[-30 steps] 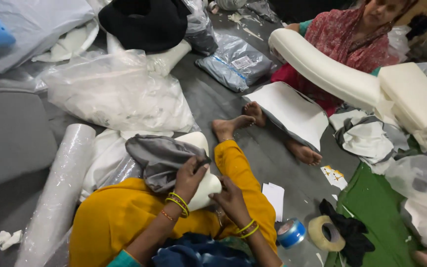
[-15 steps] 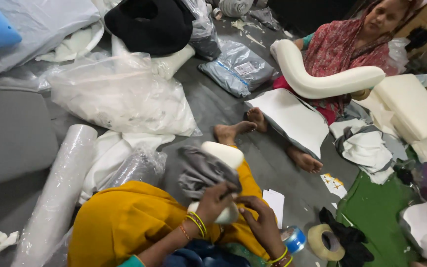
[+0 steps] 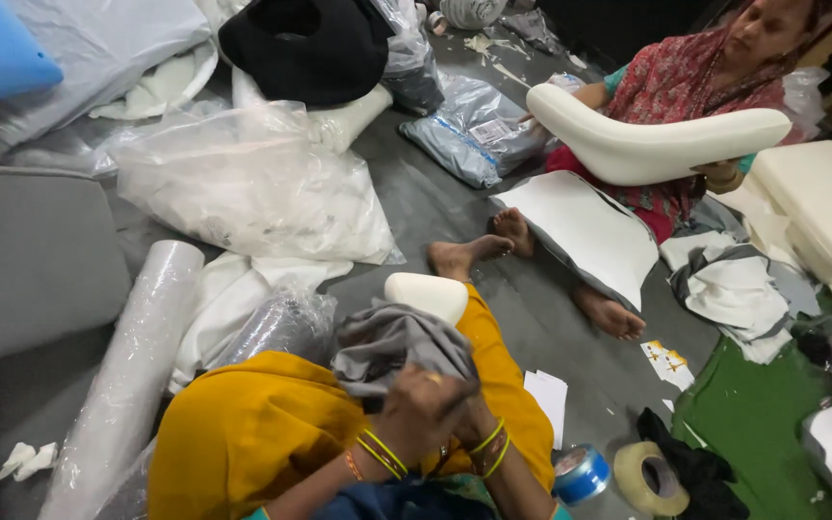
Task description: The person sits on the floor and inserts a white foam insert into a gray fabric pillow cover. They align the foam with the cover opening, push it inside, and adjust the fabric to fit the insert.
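Far left: a grey cushion (image 3: 26,260) is seen flat on the floor, and a roll of clear film (image 3: 122,376) lies beside it, slanting toward the lower edge. Above these, a clear plastic bag (image 3: 252,188) with white contents rests on the dark floor.

Centre, low: the left hand (image 3: 414,414) is closed on the bunched edge of a grey fabric cover (image 3: 392,342), which is drawn over the near end of a white foam piece (image 3: 426,294). The foam piece lies across the yellow-clad lap, its far rounded end bare and pointing toward the feet. The right hand (image 3: 469,422) is tucked just behind the left, touching it; it is blurred and half hidden, so whether it is closed on the cover cannot be told. Bangles are seen on both wrists.

Right of the lap: a white paper slip (image 3: 549,400) on the floor, then a blue tape roll (image 3: 582,474) and a tan tape roll (image 3: 649,479) side by side.

Upper right: a curved white foam piece (image 3: 657,144) is held by a seated co-worker.
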